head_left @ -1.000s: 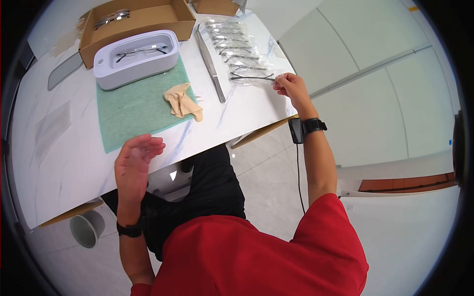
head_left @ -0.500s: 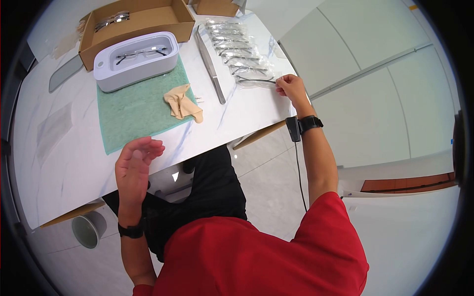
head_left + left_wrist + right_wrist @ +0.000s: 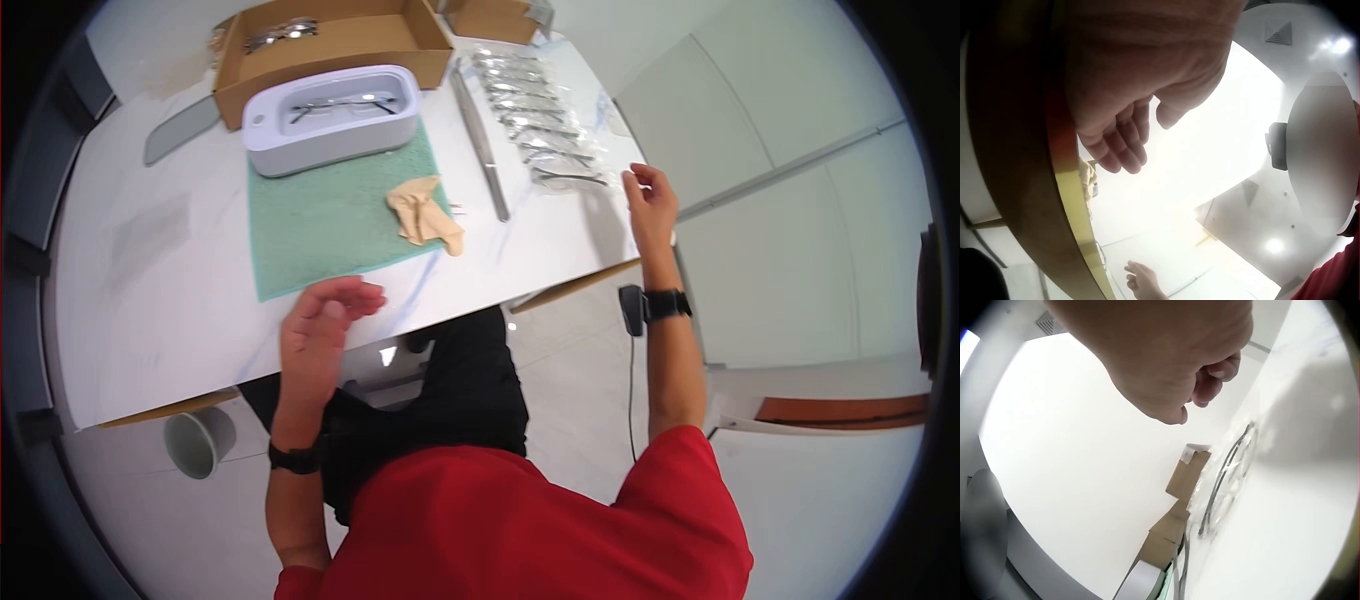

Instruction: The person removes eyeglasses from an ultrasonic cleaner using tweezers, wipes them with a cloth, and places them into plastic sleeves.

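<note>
Clear plastic bags of eyeglasses (image 3: 530,110) lie in a row along the right part of the table. The nearest bagged pair of eyeglasses (image 3: 570,178) has dark temples, which also show in the right wrist view. My right hand (image 3: 652,210) hovers just right of that pair, fingers loosely bent and holding nothing. At the table's front edge, left of the bags, my left hand (image 3: 325,325) is relaxed and holds nothing. A beige cloth (image 3: 425,213) lies crumpled on the green towel (image 3: 320,230) beyond it.
A white-lavender cleaner basin (image 3: 335,145) with eyeglasses inside stands on the towel. Behind it is an open cardboard box (image 3: 340,55) with more eyeglasses. Long metal tweezers (image 3: 480,140) lie left of the bags. A grey bin (image 3: 200,440) stands on the floor.
My right hand has let go of the nearest bagged eyeglasses, which stay at the row's near end, and drawn off to the right. The head view has shifted; my left hand keeps its pose.
</note>
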Action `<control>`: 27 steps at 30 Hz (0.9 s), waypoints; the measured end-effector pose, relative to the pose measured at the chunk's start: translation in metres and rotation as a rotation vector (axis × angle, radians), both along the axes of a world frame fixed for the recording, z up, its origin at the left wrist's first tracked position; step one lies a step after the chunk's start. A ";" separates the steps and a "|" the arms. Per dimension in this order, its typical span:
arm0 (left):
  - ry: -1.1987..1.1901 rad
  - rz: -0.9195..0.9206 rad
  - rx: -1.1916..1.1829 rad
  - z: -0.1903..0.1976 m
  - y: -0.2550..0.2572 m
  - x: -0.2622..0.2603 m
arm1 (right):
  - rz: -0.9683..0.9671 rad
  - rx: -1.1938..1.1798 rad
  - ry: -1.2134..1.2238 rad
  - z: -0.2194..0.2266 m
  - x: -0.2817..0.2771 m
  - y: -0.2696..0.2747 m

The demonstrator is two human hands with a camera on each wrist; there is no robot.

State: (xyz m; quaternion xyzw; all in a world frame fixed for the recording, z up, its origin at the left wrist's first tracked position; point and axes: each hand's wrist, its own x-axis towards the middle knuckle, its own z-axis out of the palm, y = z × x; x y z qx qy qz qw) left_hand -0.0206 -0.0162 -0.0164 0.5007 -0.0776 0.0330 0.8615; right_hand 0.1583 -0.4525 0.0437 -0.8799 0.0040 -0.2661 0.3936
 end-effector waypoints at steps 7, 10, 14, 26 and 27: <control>0.006 0.007 0.149 0.006 -0.005 0.001 | 0.491 -0.144 -0.141 0.027 -0.057 0.131; 0.013 0.013 0.221 0.013 -0.012 -0.004 | 0.786 -0.152 -0.135 0.025 -0.068 0.183; 0.045 -0.002 0.350 0.018 -0.009 -0.011 | 1.015 -0.148 -0.338 0.010 -0.066 0.229; 0.226 0.210 0.924 -0.046 0.019 -0.109 | 1.039 -0.135 -0.445 -0.018 -0.106 0.205; 0.230 0.209 0.939 -0.053 0.024 -0.118 | 1.132 -0.146 -0.405 -0.029 -0.119 0.205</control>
